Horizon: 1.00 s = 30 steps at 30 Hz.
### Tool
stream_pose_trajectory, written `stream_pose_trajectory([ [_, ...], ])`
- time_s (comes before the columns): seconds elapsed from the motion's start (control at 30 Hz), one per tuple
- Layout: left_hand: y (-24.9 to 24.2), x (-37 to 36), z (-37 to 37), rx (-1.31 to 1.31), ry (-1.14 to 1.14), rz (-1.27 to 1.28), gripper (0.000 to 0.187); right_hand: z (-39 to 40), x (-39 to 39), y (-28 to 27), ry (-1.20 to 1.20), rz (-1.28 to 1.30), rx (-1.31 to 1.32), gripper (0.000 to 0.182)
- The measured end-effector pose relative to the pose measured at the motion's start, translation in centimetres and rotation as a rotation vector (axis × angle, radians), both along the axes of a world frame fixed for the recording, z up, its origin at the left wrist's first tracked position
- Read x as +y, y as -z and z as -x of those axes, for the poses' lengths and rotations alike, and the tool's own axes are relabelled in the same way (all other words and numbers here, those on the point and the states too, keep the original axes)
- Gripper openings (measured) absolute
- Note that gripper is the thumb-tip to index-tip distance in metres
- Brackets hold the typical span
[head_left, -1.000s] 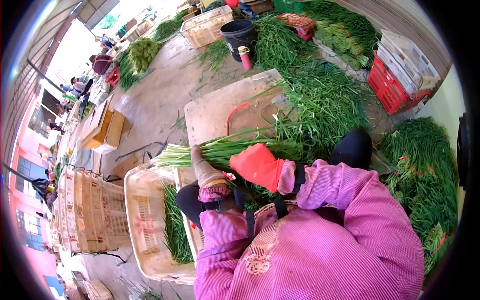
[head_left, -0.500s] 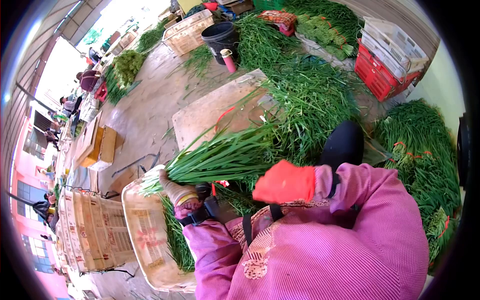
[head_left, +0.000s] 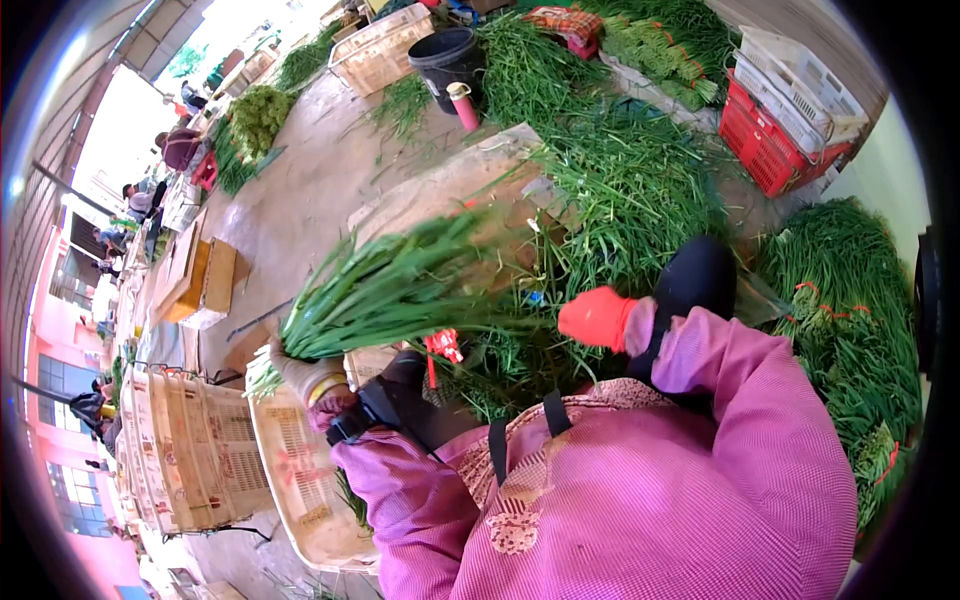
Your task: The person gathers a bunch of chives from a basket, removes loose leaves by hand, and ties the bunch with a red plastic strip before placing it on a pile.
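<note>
A large bunch of garlic chives (head_left: 390, 280) is gripped at its pale stem ends by my left hand (head_left: 305, 372), in a grey-tan glove with its fingers wrapped round them. The long green leaves fan up and right, blurred at the tips, over a wooden board (head_left: 440, 185). My right hand (head_left: 595, 318), in an orange-red glove, is closed near my right knee, apart from the bunch's main mass. What it holds, if anything, is hidden. Loose chives (head_left: 635, 190) lie heaped beyond that hand. A red-and-white tag or ribbon (head_left: 443, 345) shows below the bunch.
A cream plastic crate (head_left: 315, 535) stands by my left arm, beside stacked crates (head_left: 180, 450). Tied chives (head_left: 850, 290) lie at right, near red (head_left: 765, 135) and white crates. A black bucket (head_left: 447, 62) and pink flask (head_left: 463, 105) stand ahead. Other people (head_left: 140, 200) sit far left.
My left hand has moved left and slightly down with the chives, swinging the leaves off the heap. My right hand has shifted right, toward my knee, and slightly up.
</note>
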State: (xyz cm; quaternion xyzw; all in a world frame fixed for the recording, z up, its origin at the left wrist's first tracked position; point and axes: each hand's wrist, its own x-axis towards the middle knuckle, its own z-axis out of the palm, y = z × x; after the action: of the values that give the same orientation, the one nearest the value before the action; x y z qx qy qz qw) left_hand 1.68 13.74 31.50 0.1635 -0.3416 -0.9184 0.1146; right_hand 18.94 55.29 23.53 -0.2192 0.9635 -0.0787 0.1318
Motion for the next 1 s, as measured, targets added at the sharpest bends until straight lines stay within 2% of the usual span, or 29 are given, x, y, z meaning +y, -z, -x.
stream_pose_trajectory([
  [0.07,-0.7,-0.8,0.4,-0.037,-0.059,-0.046,0.05,0.6,0.8,-1.5,0.312,0.178,-0.012,0.028],
  [0.13,-1.0,-1.6,0.8,-0.048,-0.016,-0.063,0.05,0.6,0.5,-3.6,0.426,0.309,0.189,0.026],
  [0.2,-1.8,-0.8,0.8,-0.049,-0.076,-0.037,0.049,1.1,-0.2,-5.8,0.491,0.391,0.113,0.027],
  [0.27,-1.7,-0.8,1.0,-0.055,-0.103,-0.034,0.049,1.6,-0.7,-5.2,0.558,0.477,0.03,0.031],
  [0.33,-1.2,-1.0,1.5,-0.072,-0.084,-0.021,0.048,2.3,-1.3,-3.7,0.313,0.589,0.527,0.05],
  [0.37,-0.9,-1.2,1.8,-0.059,-0.063,-0.034,0.049,2.3,-1.3,-3.1,0.365,0.549,0.337,0.067],
  [0.4,-0.9,-1.1,1.8,-0.064,-0.061,-0.035,0.049,2.8,-1.6,-2.5,0.367,0.547,0.333,0.067],
  [0.47,-0.7,-0.9,2.0,-0.083,-0.062,-0.048,0.05,4.2,-2.5,-0.7,0.303,0.772,0.316,0.065],
  [0.5,-0.5,-1.0,2.3,-0.088,-0.061,-0.047,0.05,3.6,-3.4,-4.4,0.459,0.86,-0.155,0.055],
  [0.53,-0.1,-1.3,2.8,-0.082,-0.05,-0.054,0.05,3.7,-3.8,-3.8,0.459,0.858,-0.16,0.055],
  [0.6,-0.3,-1.2,2.9,-0.121,-0.081,-0.066,0.047,3.8,-4.8,-2.1,0.524,1.432,-0.736,0.04],
  [0.63,0.2,-1.7,3.3,-0.091,-0.071,-0.068,0.047,3.4,-4.7,-3.5,0.6,1.405,-0.868,0.032],
  [0.73,0.6,-2.5,4.1,-0.089,-0.077,-0.088,0.046,3.2,-3.7,-7.4,0.614,1.234,-0.916,0.033],
  [0.77,0.8,-2.7,4.3,-0.074,-0.082,-0.071,0.045,3.3,-2.8,-7.0,0.507,1.237,-0.854,0.04],
  [0.8,1.1,-2.9,4.7,-0.057,-0.087,-0.055,0.044,3.3,-2.9,-6.4,0.51,1.229,-0.857,0.04],
  [0.87,1.8,-3.2,5.4,-0.082,-0.101,-0.068,0.044,3.3,-3.3,-5.0,0.544,1.436,-0.453,0.046],
  [0.93,2.4,-3.2,5.8,-0.075,-0.068,-0.065,0.044,4.4,-3.5,-5.3,0.512,1.386,-0.416,0.05],
  [1.0,3.0,-3.5,6.5,-0.093,-0.033,-0.061,0.044,4.9,-3.9,-6.2,0.691,1.44,-0.391,0.049],
])
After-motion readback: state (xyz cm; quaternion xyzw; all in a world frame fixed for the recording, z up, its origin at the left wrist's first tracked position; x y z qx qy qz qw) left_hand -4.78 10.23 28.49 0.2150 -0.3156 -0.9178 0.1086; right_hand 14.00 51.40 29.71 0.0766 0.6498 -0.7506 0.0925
